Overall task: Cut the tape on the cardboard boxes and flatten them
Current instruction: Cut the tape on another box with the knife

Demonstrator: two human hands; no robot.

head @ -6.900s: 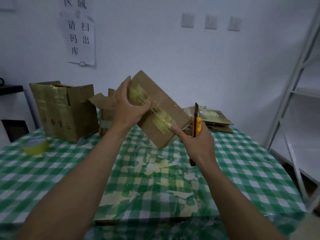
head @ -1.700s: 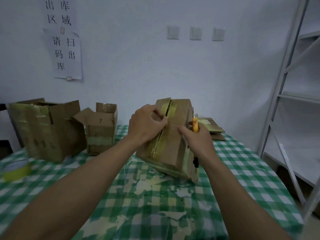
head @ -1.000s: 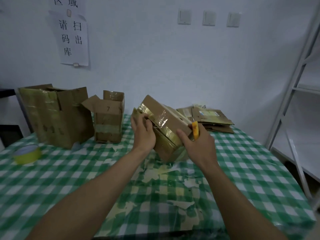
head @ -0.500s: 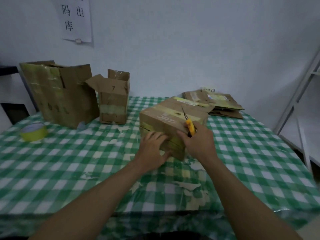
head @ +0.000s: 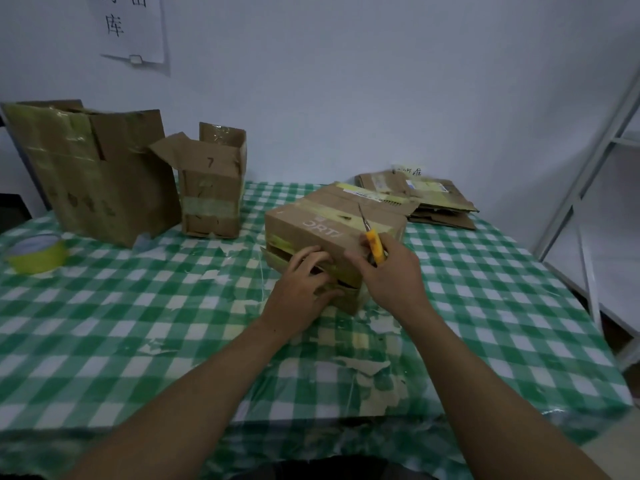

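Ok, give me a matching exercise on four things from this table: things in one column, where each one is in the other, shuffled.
Things:
1. yellow roll of tape
2. small open cardboard box marked 7
3. stack of flattened cardboard
4. yellow-handled utility knife

Places:
A. in the right hand, by the taped cardboard box
B. far right of the green checked table, near the wall
C. left edge of the table
D. beside the large open cardboard box

Pairs: 1-C, 2-D, 3-B, 4-A
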